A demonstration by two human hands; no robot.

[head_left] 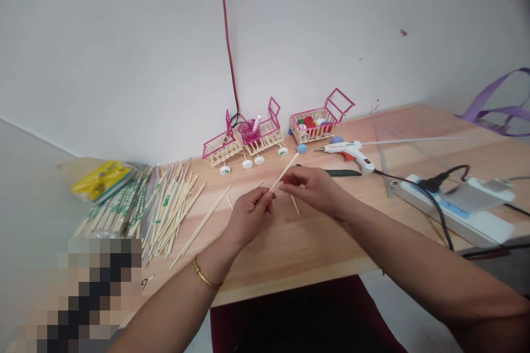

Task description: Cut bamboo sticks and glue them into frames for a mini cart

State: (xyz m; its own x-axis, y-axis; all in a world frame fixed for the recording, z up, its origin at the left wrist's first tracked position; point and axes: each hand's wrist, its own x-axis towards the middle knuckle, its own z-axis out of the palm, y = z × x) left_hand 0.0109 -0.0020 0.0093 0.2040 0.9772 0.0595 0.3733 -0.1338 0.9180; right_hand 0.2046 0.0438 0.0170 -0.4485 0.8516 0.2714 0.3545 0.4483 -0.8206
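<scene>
Thin wooden stick (pixel 285 171): pale straw yellow, plain. Left slatted wooden miniature cart (pixel 221 153), middle cart (pixel 267 143) and right cart (pixel 318 133): cream slats, magenta rims and handles. Round disc wheel (pixel 282 151) under the middle cart: white, green marking. Pistol-shaped plastic glue gun (pixel 351 149): white body, orange-red trigger. Flat plastic packet (pixel 99 183): bright yellow. Plastic-wrapped stick bundle (pixel 136 198): green print over pale wood. Wooden table (pixel 314 253): light pinkish-brown, streaked grain. Flat fabric strap (pixel 480 101): purple.
</scene>
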